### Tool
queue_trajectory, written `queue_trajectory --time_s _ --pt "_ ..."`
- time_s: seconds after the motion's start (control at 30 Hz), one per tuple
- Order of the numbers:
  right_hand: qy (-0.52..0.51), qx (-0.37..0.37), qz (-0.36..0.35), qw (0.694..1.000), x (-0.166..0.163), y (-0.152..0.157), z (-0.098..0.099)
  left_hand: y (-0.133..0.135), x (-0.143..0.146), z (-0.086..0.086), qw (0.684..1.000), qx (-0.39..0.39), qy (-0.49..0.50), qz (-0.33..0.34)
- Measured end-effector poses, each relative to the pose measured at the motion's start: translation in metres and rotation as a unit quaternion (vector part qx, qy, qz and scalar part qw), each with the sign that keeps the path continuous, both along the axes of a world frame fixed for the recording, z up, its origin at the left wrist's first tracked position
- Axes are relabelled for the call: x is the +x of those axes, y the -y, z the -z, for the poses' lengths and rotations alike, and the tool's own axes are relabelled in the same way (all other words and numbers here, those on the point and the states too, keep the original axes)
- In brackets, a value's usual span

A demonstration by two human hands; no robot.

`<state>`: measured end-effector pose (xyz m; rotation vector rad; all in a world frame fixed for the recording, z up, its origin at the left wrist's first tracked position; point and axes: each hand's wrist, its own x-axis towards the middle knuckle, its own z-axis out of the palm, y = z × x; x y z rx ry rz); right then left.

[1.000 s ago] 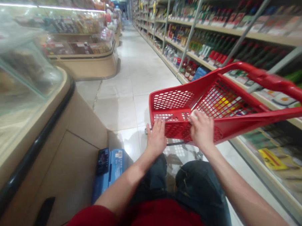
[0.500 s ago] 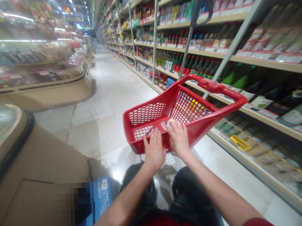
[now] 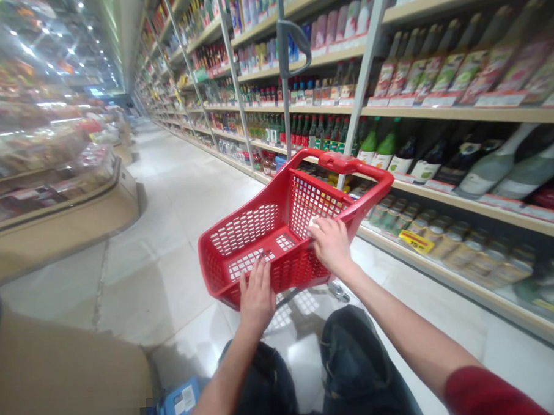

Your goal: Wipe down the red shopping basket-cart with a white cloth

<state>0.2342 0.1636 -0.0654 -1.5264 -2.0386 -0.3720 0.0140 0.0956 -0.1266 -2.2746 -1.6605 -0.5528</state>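
A red plastic shopping basket [image 3: 260, 233] on small wheels stands tilted on the tiled floor in front of my knees. My left hand [image 3: 256, 295] lies on its near rim with the fingers stretched flat against the mesh. My right hand [image 3: 330, 244] is closed over the rim at the near right corner, with a small white thing under the fingertips that I cannot make out. The basket's red handle [image 3: 348, 163] rises at its far right side. Nothing shows inside the basket.
Shelves of bottles and jars [image 3: 416, 140] run along the right of the aisle, with a grey pull handle [image 3: 292, 38] standing up behind the basket. A curved display counter [image 3: 61, 217] is on the left. A blue box [image 3: 178, 404] lies by my left leg.
The view has swung to the right toward the shelves. The basket has turned and come lower left in view. My left hand has slid down the near rim; my right hand keeps its hold.
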Motion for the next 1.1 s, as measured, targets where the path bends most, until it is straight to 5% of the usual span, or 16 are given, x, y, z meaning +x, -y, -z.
queue_trajectory --time_s 0.23,0.47,0.6,0.83,1.0,1.1 --pt "0.038 0.021 -0.059 0.997 -0.018 0.005 0.008 -0.015 -0.024 -0.014 0.998 -0.01 0.027 -0.058" --pt "0.004 0.087 0.025 0.996 0.009 -0.005 -0.008 -0.021 -0.013 -0.027 0.985 -0.055 0.078 -0.143" --pt "0.035 0.048 -0.044 0.997 -0.021 -0.003 -0.004 -0.026 -0.016 -0.032 0.984 -0.051 0.082 -0.152" --pt "-0.04 0.049 -0.076 0.995 -0.049 -0.023 -0.015 -0.02 -0.02 -0.036 0.986 -0.05 0.094 -0.13" --pt "-0.043 0.054 -0.121 0.99 -0.045 -0.012 -0.01 -0.031 0.028 -0.061 0.987 0.008 0.161 0.005" --pt "-0.072 0.046 -0.147 0.985 -0.04 0.0 -0.002 -0.043 0.061 -0.079 0.982 -0.028 0.174 0.071"
